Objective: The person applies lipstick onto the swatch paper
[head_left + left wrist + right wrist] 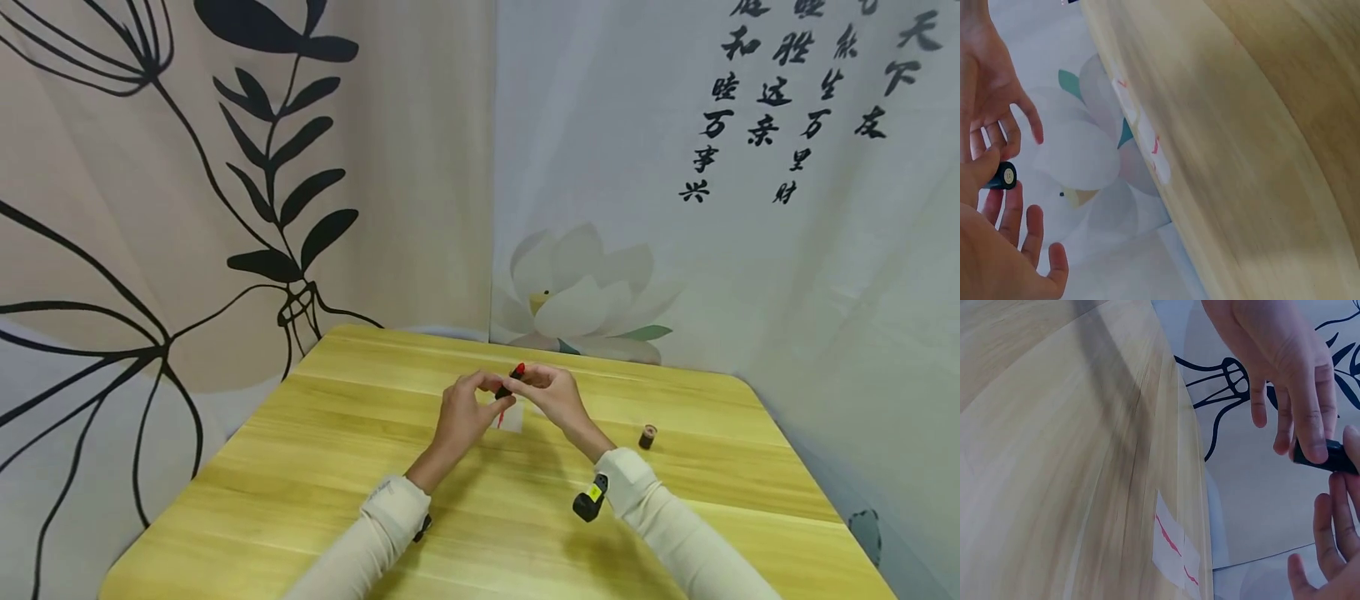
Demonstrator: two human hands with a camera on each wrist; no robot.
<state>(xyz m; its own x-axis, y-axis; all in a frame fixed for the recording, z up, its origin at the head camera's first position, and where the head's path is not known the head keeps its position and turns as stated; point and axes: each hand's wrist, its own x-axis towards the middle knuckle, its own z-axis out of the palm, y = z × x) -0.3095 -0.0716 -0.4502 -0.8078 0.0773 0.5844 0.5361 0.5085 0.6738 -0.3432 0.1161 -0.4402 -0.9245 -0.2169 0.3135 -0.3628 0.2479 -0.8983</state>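
A black lipstick [503, 392] with a bare red tip [521, 369] is held over the far part of the table, tilted so the tip points up and to the right. My left hand [463, 414] pinches its black tube between thumb and fingers. From the other side my right hand [557, 398] pinches the tube as well, nearer the red end. In the left wrist view the tube's round base [1009, 177] shows a pale label. Beneath the hands lies a small white paper [1166, 553] with red strokes on it, partly hidden in the head view.
A small dark cylinder [647, 437] with a pale top stands on the wooden table [300, 467], to the right of my right hand. Printed curtains [420, 167] hang right behind the table's far edge. Dark wrist cameras [590, 498] sit at both sleeves.
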